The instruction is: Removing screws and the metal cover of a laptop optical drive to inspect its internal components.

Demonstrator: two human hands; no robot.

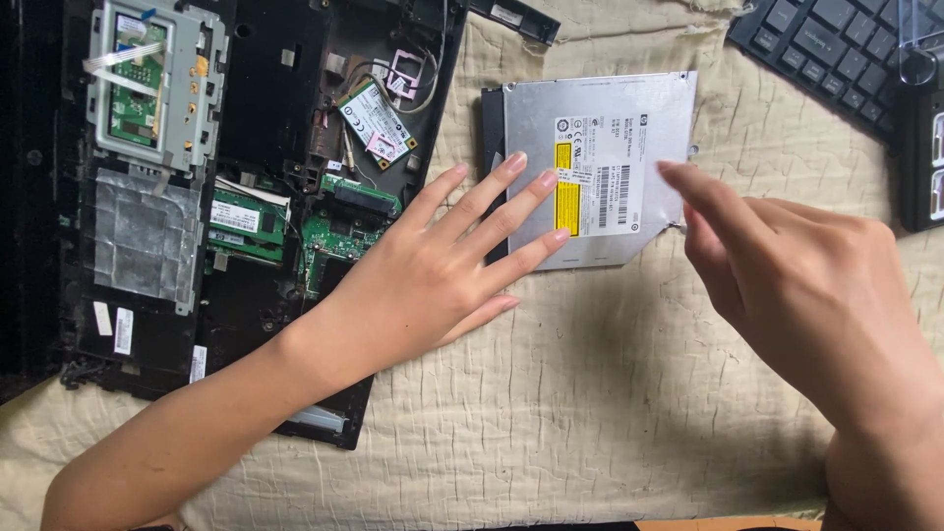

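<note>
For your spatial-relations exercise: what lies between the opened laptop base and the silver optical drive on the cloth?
In the head view, the left hand lies across that gap, fingertips on the optical drive; beneath it, bare cream cloth beside the laptop base.

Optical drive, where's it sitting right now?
The optical drive lies flat on the beige cloth, upper centre of the head view, right of the opened laptop, between both hands' fingertips.

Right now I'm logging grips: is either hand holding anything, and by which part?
Nothing is gripped. The left hand lies flat, fingers spread, fingertips on the optical drive at its left edge; the right hand is open, fingertips at its right edge.
</note>
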